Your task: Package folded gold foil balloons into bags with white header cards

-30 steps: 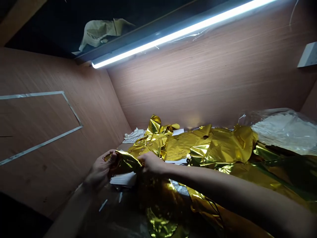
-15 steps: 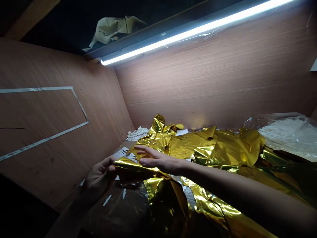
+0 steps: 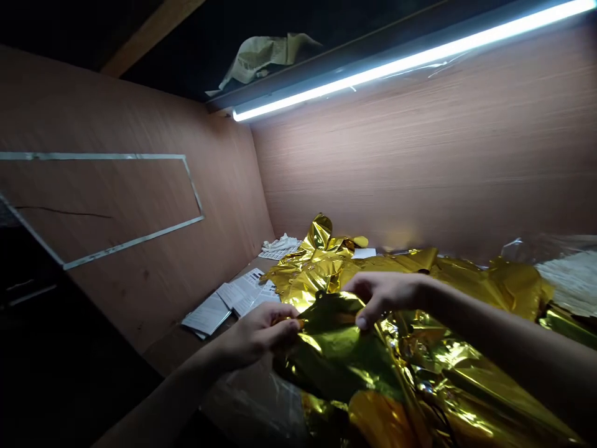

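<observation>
A flat gold foil balloon point(image 3: 336, 354) hangs in front of me, its shiny surface creased and a small holed tab on its top edge. My left hand point(image 3: 268, 333) pinches its left edge between thumb and fingers. At the upper right edge, my right hand point(image 3: 380, 295) grips the foil with the thumb on the near face and the fingers partly hidden behind it. More gold foil balloons point(image 3: 466, 373) lie in a crumpled heap behind and to the right, under my right forearm.
Printed paper packets point(image 3: 209, 314) lie on the left of the table. Further back is a crumpled white glove-like item point(image 3: 282, 242). A clear plastic bag with white contents point(image 3: 571, 280) sits at right. Wooden panels enclose the back and left, below a tube light point(image 3: 420, 57).
My right hand has gone from flat and open over the foil to gripping its edge. The foil has been lifted and spread between both hands. The view has turned left.
</observation>
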Demonstrator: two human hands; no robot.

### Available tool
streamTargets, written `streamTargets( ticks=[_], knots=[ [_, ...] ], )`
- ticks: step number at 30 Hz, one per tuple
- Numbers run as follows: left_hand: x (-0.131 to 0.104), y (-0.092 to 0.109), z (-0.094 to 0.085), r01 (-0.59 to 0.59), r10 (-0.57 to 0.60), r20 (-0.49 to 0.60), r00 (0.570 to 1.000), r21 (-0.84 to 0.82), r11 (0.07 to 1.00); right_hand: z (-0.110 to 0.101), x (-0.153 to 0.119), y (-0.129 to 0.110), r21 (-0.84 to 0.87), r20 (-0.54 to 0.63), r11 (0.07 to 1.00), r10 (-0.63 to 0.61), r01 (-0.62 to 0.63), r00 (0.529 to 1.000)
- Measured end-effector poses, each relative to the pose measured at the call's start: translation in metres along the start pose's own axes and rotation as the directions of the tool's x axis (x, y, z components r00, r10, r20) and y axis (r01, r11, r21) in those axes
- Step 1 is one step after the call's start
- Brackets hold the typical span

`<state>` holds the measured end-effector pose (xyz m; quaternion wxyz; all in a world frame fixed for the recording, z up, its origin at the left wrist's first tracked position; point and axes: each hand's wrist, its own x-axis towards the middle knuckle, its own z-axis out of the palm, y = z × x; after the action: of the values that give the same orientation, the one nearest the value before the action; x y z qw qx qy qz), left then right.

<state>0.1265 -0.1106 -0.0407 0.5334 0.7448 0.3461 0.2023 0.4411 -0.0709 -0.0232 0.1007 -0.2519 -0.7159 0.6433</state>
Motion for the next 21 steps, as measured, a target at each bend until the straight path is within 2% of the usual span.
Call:
streamTargets(
  ticks=[2,5,8,12,14,16,21],
  knots=[
    [0.026,-0.008,-0.004,0.010,-0.011,0.007,1.000,0.096,0.995,-0.024,-0.010,-0.006,-0.129,-0.059,0.987,0.086,-0.093,0.995],
    [0.073,-0.021,-0.021,-0.059,0.076,-0.057,0.995,0.253,0.966,-0.062,-0.013,-0.021,-0.269,-0.163,0.934,0.197,-0.236,0.967],
    [0.126,-0.032,-0.053,-0.057,0.095,-0.117,0.989,0.292,0.955,-0.095,-0.008,-0.040,-0.305,-0.208,0.904,0.244,-0.300,0.947],
    [0.187,-0.040,-0.098,0.030,0.014,-0.131,0.991,0.325,0.945,-0.124,0.003,-0.053,-0.270,-0.291,0.894,0.278,-0.358,0.915],
    [0.210,-0.043,-0.112,0.082,-0.026,-0.156,0.987,0.359,0.930,-0.135,0.010,-0.044,-0.285,-0.371,0.866,0.295,-0.410,0.881],
    [0.225,-0.045,-0.116,0.134,-0.056,-0.195,0.979,0.410,0.902,-0.143,0.018,-0.024,-0.320,-0.446,0.824,0.305,-0.468,0.842],
    [0.238,-0.050,-0.108,0.242,-0.107,-0.276,0.955,0.520,0.819,-0.156,0.031,0.031,-0.428,-0.598,0.656,0.311,-0.622,0.739]
  ],
)
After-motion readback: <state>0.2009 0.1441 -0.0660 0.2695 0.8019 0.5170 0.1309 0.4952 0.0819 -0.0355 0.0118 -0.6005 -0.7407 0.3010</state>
